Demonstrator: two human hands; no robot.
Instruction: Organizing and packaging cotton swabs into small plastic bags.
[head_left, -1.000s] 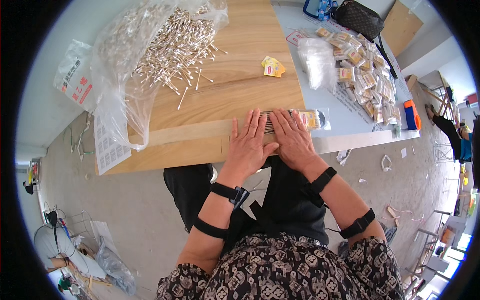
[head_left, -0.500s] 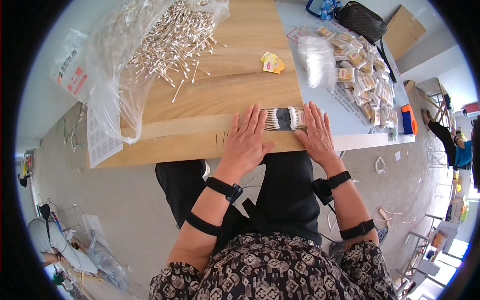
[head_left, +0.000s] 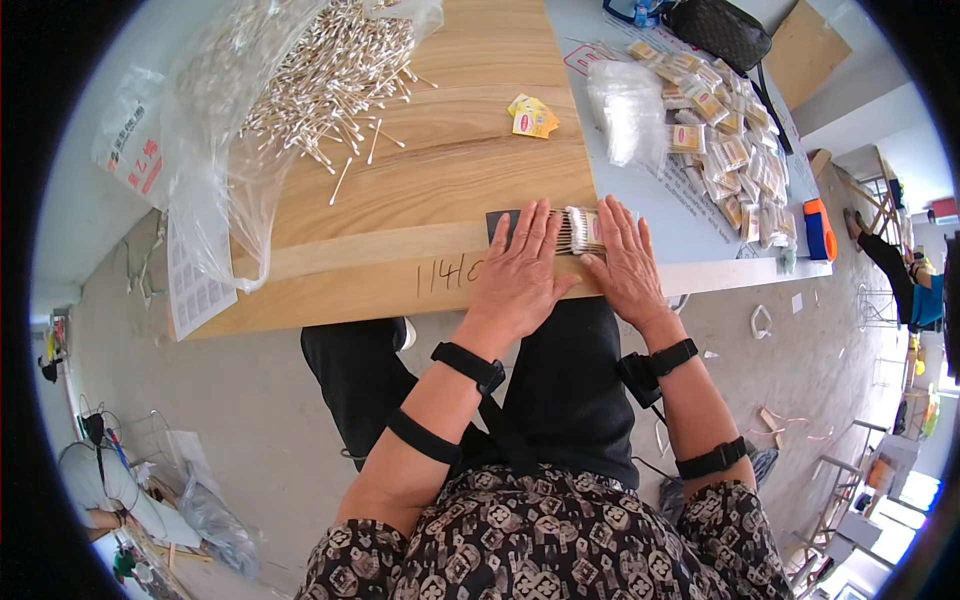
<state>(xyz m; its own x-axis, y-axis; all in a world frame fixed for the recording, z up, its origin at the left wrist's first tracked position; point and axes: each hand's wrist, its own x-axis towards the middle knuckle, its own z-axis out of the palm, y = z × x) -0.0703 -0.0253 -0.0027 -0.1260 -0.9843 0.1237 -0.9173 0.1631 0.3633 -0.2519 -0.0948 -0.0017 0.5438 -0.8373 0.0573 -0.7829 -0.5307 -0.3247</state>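
One view only: head cam, fisheye, looks steeply down from above the person's chest. Forearms enter from bottom centre; left hand (head_left: pixel 517 275) and right hand (head_left: pixel 625 265) lie mid-frame, fairly close. Wooden board (head_left: pixel 420 190) fills upper centre, floor at lower left and right. Edges bend near the rim, corners black.

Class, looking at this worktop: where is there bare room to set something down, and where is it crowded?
Bare wood lies between the cotton swab pile, the yellow packets and the left hand. The board's near-left edge is also free. The right strip is crowded with small packets beyond the right hand.
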